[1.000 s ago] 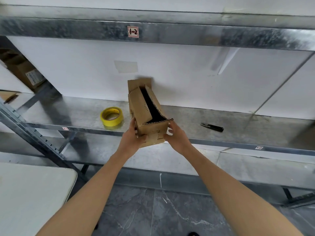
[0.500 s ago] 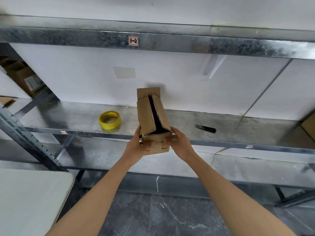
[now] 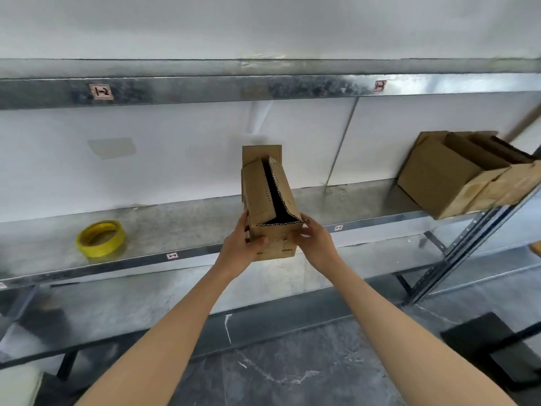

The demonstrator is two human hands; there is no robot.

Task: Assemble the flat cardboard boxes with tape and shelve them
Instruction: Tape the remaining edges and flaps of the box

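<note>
One small brown corrugated cardboard box (image 3: 272, 206), flaps ajar, above front edge of galvanised metal shelf (image 3: 181, 227); left hand (image 3: 241, 249), right hand (image 3: 317, 244) each grip its near end. One yellow tape roll (image 3: 101, 238) left on shelf. Stacked brown boxes (image 3: 445, 177) far right, number unclear. White wall (image 3: 175, 159), grey stone floor (image 3: 292, 361).

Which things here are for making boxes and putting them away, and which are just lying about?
For the job: cardboard box, held by left hand and right hand; yellow tape roll; metal shelf; shelved boxes.
Just there: number label; pale patch on the wall; dark thing on the floor.
</note>
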